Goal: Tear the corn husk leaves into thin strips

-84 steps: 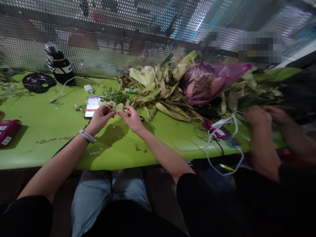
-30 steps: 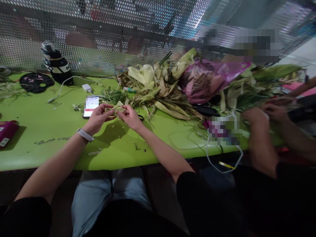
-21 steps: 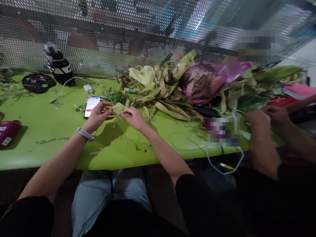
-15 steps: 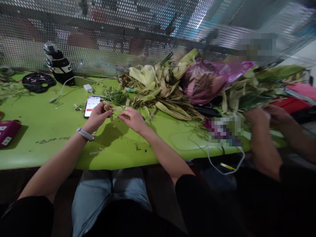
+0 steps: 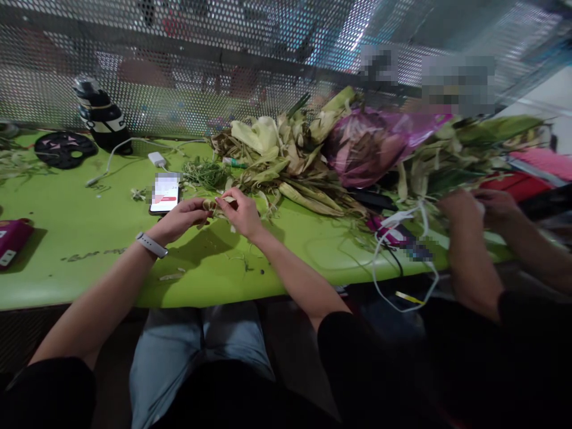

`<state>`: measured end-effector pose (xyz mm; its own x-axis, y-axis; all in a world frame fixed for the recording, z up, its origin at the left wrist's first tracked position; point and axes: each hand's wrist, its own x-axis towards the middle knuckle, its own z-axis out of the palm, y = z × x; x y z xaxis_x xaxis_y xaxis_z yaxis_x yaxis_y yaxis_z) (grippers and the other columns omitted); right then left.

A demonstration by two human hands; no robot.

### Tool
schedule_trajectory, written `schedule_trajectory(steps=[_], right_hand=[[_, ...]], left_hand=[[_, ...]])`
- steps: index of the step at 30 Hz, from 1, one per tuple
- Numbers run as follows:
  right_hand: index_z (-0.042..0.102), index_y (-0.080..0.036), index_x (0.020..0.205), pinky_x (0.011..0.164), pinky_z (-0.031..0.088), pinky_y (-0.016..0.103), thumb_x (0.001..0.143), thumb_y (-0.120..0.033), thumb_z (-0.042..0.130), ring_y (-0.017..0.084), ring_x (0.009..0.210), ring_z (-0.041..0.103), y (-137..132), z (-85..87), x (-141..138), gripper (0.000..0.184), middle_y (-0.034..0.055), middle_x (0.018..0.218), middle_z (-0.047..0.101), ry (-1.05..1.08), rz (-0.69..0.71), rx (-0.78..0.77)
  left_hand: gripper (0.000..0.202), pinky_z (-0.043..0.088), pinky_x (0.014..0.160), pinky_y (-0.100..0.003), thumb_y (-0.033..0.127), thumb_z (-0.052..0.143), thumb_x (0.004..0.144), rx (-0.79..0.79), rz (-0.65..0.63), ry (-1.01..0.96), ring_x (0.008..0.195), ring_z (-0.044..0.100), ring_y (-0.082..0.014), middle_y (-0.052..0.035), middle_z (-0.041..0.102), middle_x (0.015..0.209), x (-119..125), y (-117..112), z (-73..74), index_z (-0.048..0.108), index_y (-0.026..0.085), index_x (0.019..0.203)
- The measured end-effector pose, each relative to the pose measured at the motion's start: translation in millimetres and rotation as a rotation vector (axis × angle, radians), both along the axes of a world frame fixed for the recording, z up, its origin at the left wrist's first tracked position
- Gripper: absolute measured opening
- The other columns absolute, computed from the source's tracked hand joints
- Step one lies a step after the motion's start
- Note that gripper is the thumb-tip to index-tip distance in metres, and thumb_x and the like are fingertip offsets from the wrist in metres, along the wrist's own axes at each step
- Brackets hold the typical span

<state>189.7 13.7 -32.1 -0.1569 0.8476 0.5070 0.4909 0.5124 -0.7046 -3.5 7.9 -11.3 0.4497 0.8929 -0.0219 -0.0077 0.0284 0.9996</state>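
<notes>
Above the green table (image 5: 102,283), my left hand (image 5: 190,215) pinches a pale corn husk strip (image 5: 218,210). My right hand (image 5: 241,215) grips the same strip from the other side, its thumb and fingers pressed together. Parts of the strip are hidden by the fingers. Just behind my left hand lies a lit phone (image 5: 164,194). A small heap of thin green husk shreds (image 5: 206,174) sits beyond both hands. The large pile of dried corn husks (image 5: 272,143) is behind and right of my right hand.
A purple plastic bag (image 5: 361,149) of husks stands in the pile. A black bottle (image 5: 103,122), a black palette-shaped disc (image 5: 65,149) and a white cable (image 5: 117,148) lie left. A co-worker's hands (image 5: 465,208) work at right, near a looping white cord (image 5: 374,271).
My hands have drawn closer together around the husk strip. The left has moved right and slightly down, uncovering more of the phone. The view has shifted slightly.
</notes>
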Motion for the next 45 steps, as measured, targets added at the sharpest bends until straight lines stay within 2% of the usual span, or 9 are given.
schedule_trajectory(steps=[6, 13, 17, 22, 25, 31, 36, 39, 45], right_hand=[[0.056, -0.021, 0.089, 0.061, 0.040, 0.026, 0.086, -0.067, 0.053, 0.013, 0.064, 0.055, -2.6, 0.9, -4.5, 0.046, -0.0009, 0.070, 0.060, 0.055, -0.005, -0.103], [0.049, -0.021, 0.111, 0.048, 0.032, 0.024, 0.080, -0.065, 0.066, 0.009, 0.047, 0.043, 7.5, 6.8, 7.4, 0.056, -0.0068, 0.059, 0.051, 0.211, 0.194, -0.519], [0.051, -0.020, 0.113, 0.052, 0.036, 0.024, 0.074, -0.047, 0.078, 0.010, 0.055, 0.048, 6.9, 9.8, 10.4, 0.055, -0.0073, 0.062, 0.053, 0.227, 0.223, -0.464], [0.061, -0.020, 0.099, 0.050, 0.035, 0.023, 0.080, -0.031, 0.069, 0.008, 0.052, 0.041, 2.4, 16.1, 10.5, 0.024, -0.0070, 0.059, 0.050, 0.263, 0.239, -0.427], [0.068, -0.018, 0.088, 0.057, 0.045, 0.024, 0.079, -0.028, 0.067, 0.008, 0.058, 0.049, -0.6, 19.7, 11.1, 0.013, -0.0023, 0.068, 0.060, 0.297, 0.325, -0.451], [0.069, -0.022, 0.113, 0.087, 0.056, 0.033, 0.069, -0.030, 0.079, 0.014, 0.090, 0.066, -6.9, 21.8, 13.8, 0.046, 0.0037, 0.103, 0.072, 0.429, 0.545, -0.520], [0.073, -0.021, 0.090, 0.081, 0.056, 0.032, 0.073, -0.040, 0.078, 0.013, 0.083, 0.062, -4.9, 18.3, 7.5, 0.026, 0.0026, 0.094, 0.068, 0.416, 0.398, -0.399], [0.069, -0.021, 0.079, 0.078, 0.057, 0.030, 0.072, -0.042, 0.079, 0.012, 0.084, 0.061, -3.6, 16.5, 2.9, 0.024, 0.0026, 0.104, 0.065, 0.432, 0.318, -0.311], [0.068, -0.021, 0.096, 0.059, 0.053, 0.027, 0.079, -0.041, 0.073, 0.010, 0.066, 0.058, -2.8, 11.1, 0.4, 0.027, 0.0016, 0.089, 0.068, 0.377, 0.388, -0.379]], left_hand=[[0.018, 0.045, 0.067, -0.027, 0.028, 0.077, 0.073, 0.058, 0.050, -0.002, 0.073, 0.057, -0.0129, -0.0040, 0.066, 0.084, 2.7, 1.9, -6.0, 0.071, 0.017, 0.085], [0.025, 0.040, 0.059, -0.023, 0.031, 0.081, 0.072, 0.082, 0.194, -0.047, 0.066, 0.056, -0.0094, -0.0015, 0.066, 0.079, -4.6, 12.3, -12.0, 0.068, 0.016, 0.087], [0.032, 0.039, 0.056, -0.021, 0.022, 0.084, 0.067, 0.100, 0.293, -0.122, 0.066, 0.059, -0.0089, 0.0017, 0.063, 0.074, -7.0, 17.5, -14.0, 0.058, 0.017, 0.083], [0.032, 0.037, 0.053, -0.020, 0.015, 0.082, 0.067, 0.081, 0.315, -0.137, 0.061, 0.056, -0.0072, 0.0025, 0.062, 0.070, -5.9, 19.4, -16.0, 0.052, 0.017, 0.079], [0.030, 0.039, 0.055, -0.019, 0.014, 0.080, 0.068, 0.027, 0.302, -0.145, 0.062, 0.057, -0.0072, 0.0032, 0.061, 0.072, -4.8, 17.5, -14.4, 0.054, 0.018, 0.081], [0.031, 0.042, 0.058, -0.022, 0.017, 0.083, 0.067, -0.026, 0.189, -0.153, 0.068, 0.061, -0.0106, 0.0010, 0.066, 0.075, -5.0, 15.2, -14.2, 0.055, 0.019, 0.082], [0.034, 0.044, 0.059, -0.024, 0.017, 0.084, 0.065, -0.051, 0.149, -0.136, 0.067, 0.062, -0.0126, 0.0011, 0.065, 0.072, -3.8, 13.1, -16.1, 0.057, 0.019, 0.083], [0.034, 0.045, 0.059, -0.024, 0.019, 0.084, 0.066, -0.064, 0.155, -0.130, 0.069, 0.064, -0.0126, 0.0009, 0.066, 0.072, -2.8, 11.4, -15.1, 0.055, 0.019, 0.082], [0.035, 0.046, 0.060, -0.023, 0.020, 0.085, 0.065, -0.036, 0.131, -0.171, 0.071, 0.065, -0.0122, 0.0011, 0.065, 0.073, -2.3, 9.6, -13.4, 0.055, 0.018, 0.081]])
